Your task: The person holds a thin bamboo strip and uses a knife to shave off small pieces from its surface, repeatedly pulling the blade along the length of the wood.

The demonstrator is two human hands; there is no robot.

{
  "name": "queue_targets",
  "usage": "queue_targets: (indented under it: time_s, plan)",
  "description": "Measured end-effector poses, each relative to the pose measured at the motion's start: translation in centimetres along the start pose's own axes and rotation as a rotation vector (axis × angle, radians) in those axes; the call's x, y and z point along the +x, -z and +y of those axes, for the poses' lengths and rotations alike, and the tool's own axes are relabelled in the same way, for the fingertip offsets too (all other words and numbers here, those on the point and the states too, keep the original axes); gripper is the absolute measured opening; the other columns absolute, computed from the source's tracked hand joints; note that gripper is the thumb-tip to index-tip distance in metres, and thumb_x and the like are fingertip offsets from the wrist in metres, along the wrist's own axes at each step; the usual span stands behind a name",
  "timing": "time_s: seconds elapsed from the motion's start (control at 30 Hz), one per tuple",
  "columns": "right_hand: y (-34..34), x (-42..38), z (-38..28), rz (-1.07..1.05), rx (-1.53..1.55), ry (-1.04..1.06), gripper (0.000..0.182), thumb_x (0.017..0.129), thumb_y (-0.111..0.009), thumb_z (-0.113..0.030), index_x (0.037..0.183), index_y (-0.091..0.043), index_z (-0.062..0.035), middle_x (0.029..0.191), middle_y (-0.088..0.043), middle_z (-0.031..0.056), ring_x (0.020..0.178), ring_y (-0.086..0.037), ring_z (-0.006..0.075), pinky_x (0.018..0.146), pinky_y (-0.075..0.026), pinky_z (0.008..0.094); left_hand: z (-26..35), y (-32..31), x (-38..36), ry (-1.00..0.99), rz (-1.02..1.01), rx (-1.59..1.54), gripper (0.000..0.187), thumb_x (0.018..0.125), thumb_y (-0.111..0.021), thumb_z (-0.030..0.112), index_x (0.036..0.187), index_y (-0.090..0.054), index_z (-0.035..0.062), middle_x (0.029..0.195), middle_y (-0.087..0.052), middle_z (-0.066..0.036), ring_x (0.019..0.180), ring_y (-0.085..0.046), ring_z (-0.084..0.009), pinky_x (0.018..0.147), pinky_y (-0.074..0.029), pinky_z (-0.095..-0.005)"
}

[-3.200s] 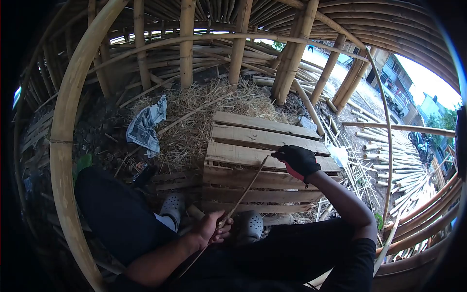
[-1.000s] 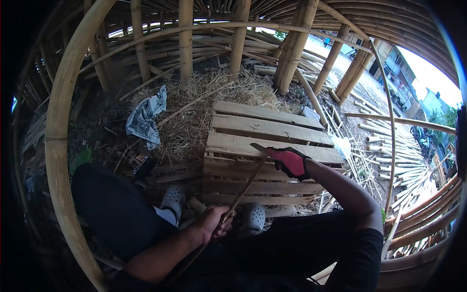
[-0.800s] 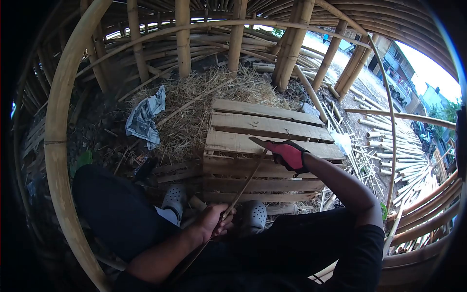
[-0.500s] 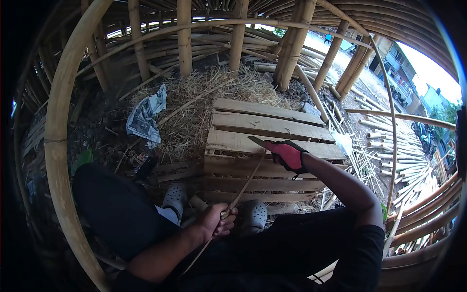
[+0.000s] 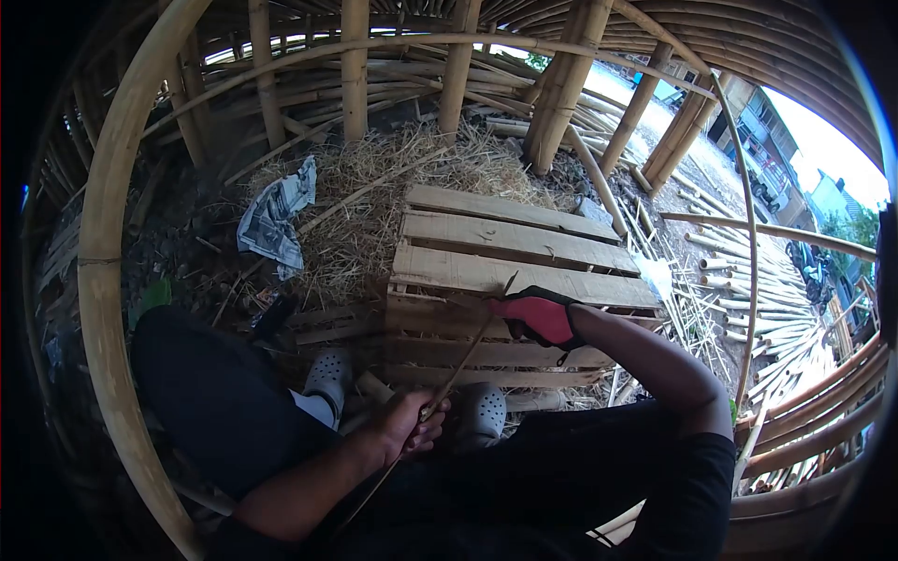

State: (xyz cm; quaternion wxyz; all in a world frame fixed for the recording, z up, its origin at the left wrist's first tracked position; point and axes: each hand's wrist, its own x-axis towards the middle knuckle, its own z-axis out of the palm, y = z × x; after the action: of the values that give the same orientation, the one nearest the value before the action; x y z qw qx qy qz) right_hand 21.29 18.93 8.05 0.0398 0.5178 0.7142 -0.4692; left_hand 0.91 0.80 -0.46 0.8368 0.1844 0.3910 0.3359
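My left hand (image 5: 413, 423), bare, is closed around a long thin bamboo strip (image 5: 456, 371) over my lap. The lower end of the strip runs down past my wrist across my dark clothes. My right hand (image 5: 541, 316) wears a red and black glove and is closed at the strip's upper part. Above the gloved fingers sticks up the narrow tip of what looks like a knife (image 5: 511, 280); its handle is hidden in the glove. Right behind this hand stands a slatted wooden crate (image 5: 524, 245).
Straw (image 5: 360, 210) and a crumpled newspaper sheet (image 5: 276, 220) lie on the ground beyond my knee. A curved bamboo pole (image 5: 101, 266) rises at the left, and upright posts (image 5: 561, 89) stand at the back. Many cut bamboo poles (image 5: 748, 299) are spread at the right.
My right hand has come down and nearer to me along the strip. The blade-like tip pointed left before and now points up. My left hand keeps its hold with little movement.
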Motion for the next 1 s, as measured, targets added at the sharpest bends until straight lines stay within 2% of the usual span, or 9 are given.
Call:
queue_targets:
  time_s: [0.07,0.1,0.2,0.27,0.43,0.5,0.77,0.87,1.0]
  plan:
    - [1.6,1.5,1.1,0.129,0.050,0.002,0.062,0.088,-0.051,-0.066,0.065,-0.057,-0.0082,0.055,-0.047,-0.0009,0.045,-0.040,0.0087,0.043,-0.032,0.0267,-0.1,-0.2,-0.2,-0.001,0.036,0.009,0.024,0.095,-0.034,0.029,0.083,-0.046,0.0131,0.047,-0.033,0.004,0.035,-0.028,-0.0078,0.032,-0.022,-0.0228]
    - [2.8,1.7,0.9,0.130,0.047,-0.037,0.059,0.091,-0.048,-0.062,0.073,-0.061,-0.0074,0.061,-0.051,0.0003,0.052,-0.045,0.0121,0.052,-0.038,0.0302,0.0,-0.3,-0.2,-0.015,0.064,0.014,0.024,0.095,-0.035,0.029,0.084,-0.047,0.0127,0.047,-0.033,0.004,0.034,-0.029,-0.0080,0.033,-0.022,-0.0229]
    - [1.7,1.1,1.5,0.193,-0.043,0.033,0.058,0.091,-0.048,-0.061,0.078,-0.063,-0.0065,0.063,-0.052,0.0008,0.051,-0.045,0.0126,0.050,-0.037,0.0292,0.1,-0.7,-0.5,-0.033,0.083,0.060,0.024,0.096,-0.036,0.029,0.085,-0.048,0.0123,0.048,-0.035,0.003,0.035,-0.030,-0.0083,0.033,-0.023,-0.0232]
    - [1.2,0.9,1.7,0.237,0.041,0.036,0.056,0.091,-0.049,-0.060,0.077,-0.063,-0.0071,0.065,-0.052,0.0009,0.050,-0.043,0.0123,0.046,-0.034,0.0293,-0.2,-0.6,-1.0,-0.019,0.090,0.055,0.024,0.096,-0.035,0.030,0.085,-0.048,0.0123,0.048,-0.035,0.003,0.034,-0.030,-0.0085,0.034,-0.024,-0.0233]
    - [0.9,1.2,2.6,0.138,0.225,-0.034,0.056,0.089,-0.050,-0.061,0.077,-0.060,-0.0075,0.063,-0.051,0.0007,0.049,-0.043,0.0122,0.044,-0.033,0.0287,-0.4,-0.6,-1.4,-0.023,0.100,0.055,0.027,0.098,-0.036,0.032,0.085,-0.050,0.0123,0.048,-0.036,0.002,0.035,-0.032,-0.0086,0.035,-0.026,-0.0234]
    - [1.1,0.9,2.6,0.131,0.213,-0.048,0.056,0.089,-0.050,-0.062,0.076,-0.059,-0.0076,0.062,-0.050,0.0005,0.048,-0.043,0.0117,0.044,-0.033,0.0287,-0.3,-0.8,-1.4,-0.027,0.134,0.019,0.024,0.097,-0.043,0.026,0.084,-0.051,0.0078,0.049,-0.040,0.000,0.034,-0.034,-0.0084,0.033,-0.027,-0.0236]
    - [0.1,0.7,2.4,0.029,0.281,-0.131,0.058,0.086,-0.052,-0.066,0.071,-0.055,-0.0099,0.059,-0.047,-0.0005,0.043,-0.039,0.0101,0.040,-0.030,0.0278,-0.3,-0.7,-1.5,-0.047,0.116,0.008,0.024,0.097,-0.043,0.027,0.083,-0.051,0.0082,0.049,-0.040,0.000,0.034,-0.033,-0.0083,0.033,-0.027,-0.0236]
    - [-1.1,-0.1,1.5,0.071,0.279,-0.118,0.060,0.086,-0.050,-0.068,0.070,-0.054,-0.0102,0.057,-0.046,-0.0003,0.042,-0.038,0.0101,0.039,-0.029,0.0273,-0.4,-0.7,-1.5,-0.043,0.128,0.015,0.025,0.097,-0.043,0.027,0.084,-0.051,0.0082,0.049,-0.040,0.000,0.034,-0.033,-0.0083,0.034,-0.027,-0.0238]
    - [-1.5,-0.1,1.7,-0.065,0.278,-0.108,0.064,0.086,-0.046,-0.071,0.071,-0.053,-0.0093,0.056,-0.043,-0.0005,0.041,-0.037,0.0099,0.038,-0.028,0.0268,-0.4,-0.6,-1.5,-0.055,0.147,0.032,0.025,0.097,-0.043,0.028,0.084,-0.052,0.0083,0.050,-0.040,0.000,0.034,-0.033,-0.0086,0.034,-0.027,-0.0242]
